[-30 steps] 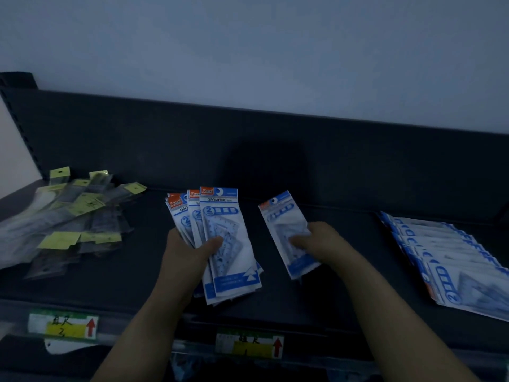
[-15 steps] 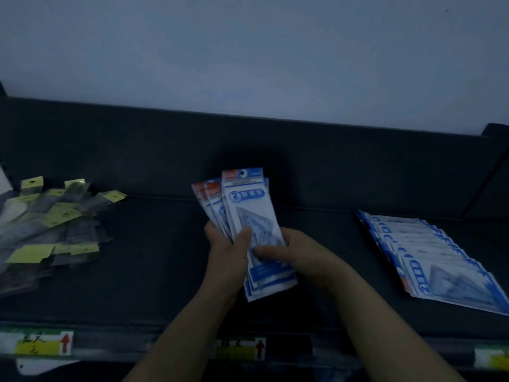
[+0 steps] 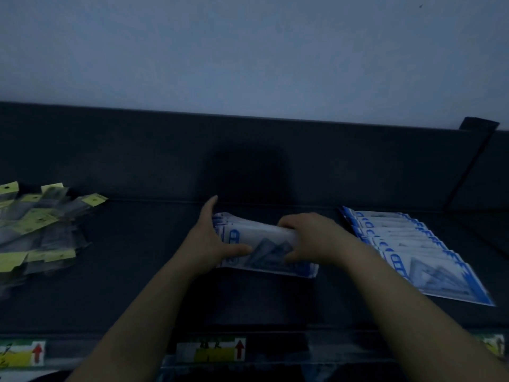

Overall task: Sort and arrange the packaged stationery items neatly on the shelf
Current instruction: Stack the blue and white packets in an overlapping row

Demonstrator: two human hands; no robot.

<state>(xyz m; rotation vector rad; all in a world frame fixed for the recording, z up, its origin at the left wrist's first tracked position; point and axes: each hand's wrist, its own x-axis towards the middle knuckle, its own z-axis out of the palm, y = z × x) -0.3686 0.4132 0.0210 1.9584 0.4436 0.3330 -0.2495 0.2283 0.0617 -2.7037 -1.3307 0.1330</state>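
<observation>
Stack location: stack of packets (image 3: 264, 253) sits mid-shelf on the dark shelf (image 3: 143, 271), held between both hands and tilted up off its near long edge, so the printed face looks toward the camera.
Left hand grip: left hand (image 3: 212, 238) is flat against the stack's left end, fingers straight and pointing at the back wall, thumb laid on the front face. It is not wrapped round anything.
Right hand grip: right hand (image 3: 311, 241) has its fingers curled over the stack's top edge near the right end, thumb under on the face. It holds the stack.
Long axis: runs left-right, parallel to the shelf front.
Pointing: the blue logo end looks to be at the left, so the headers likely point left. Print is too dim to read.
Risk 1: glossy packets could slide and fan out if the right hand loosens before the ends are squared.
Risk 2: a push to the right could run the stack into the fanned row (image 3: 413, 252) just beside it and break that row's overlap.
Risk 3: set down crooked, it won't match the row.
Other: loose pile of yellow-tagged clear packets (image 3: 35, 230) lies well apart at left; arrow labels (image 3: 217, 351) line the front edge.
</observation>
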